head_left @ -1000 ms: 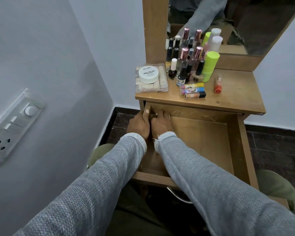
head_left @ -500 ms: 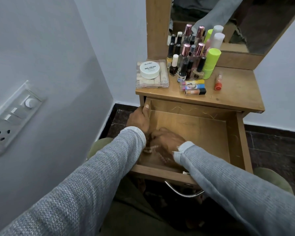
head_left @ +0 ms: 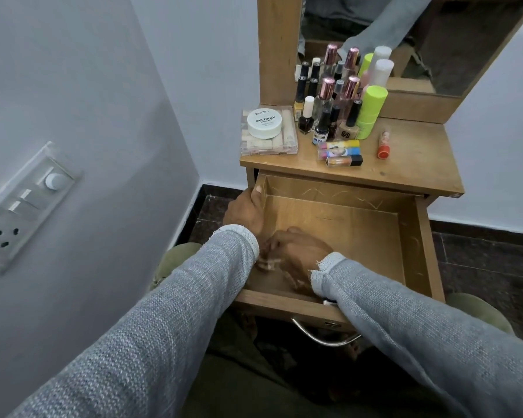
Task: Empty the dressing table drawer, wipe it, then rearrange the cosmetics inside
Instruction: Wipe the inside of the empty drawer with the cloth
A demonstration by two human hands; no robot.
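Observation:
The wooden drawer [head_left: 360, 236] of the dressing table is pulled out, and its bottom shows bare wood. My left hand [head_left: 245, 211] grips the drawer's left wall, thumb over the top edge. Inside, near the front left corner, my right hand [head_left: 299, 251] lies knuckles up over a pale, blurred wipe [head_left: 266, 262] on the drawer bottom. The cosmetics stand on the tabletop: a white nail polish jar [head_left: 264, 123] on a clear box [head_left: 269, 146], several small bottles [head_left: 329, 110], a lime green container [head_left: 370, 111], three lying tubes [head_left: 340, 152] and an orange stick [head_left: 384, 144].
A mirror [head_left: 435, 40] in a wooden frame rises behind the cosmetics. The drawer's metal handle [head_left: 323, 339] sticks out toward me above my lap. A switch panel [head_left: 27, 203] sits on the left wall. Olive green cushioned edges [head_left: 477, 309] show beside my arms, and the floor is dark tile.
My right hand slid from the drawer's back left corner toward the front left with the wipe under it. My left hand stayed on the left wall.

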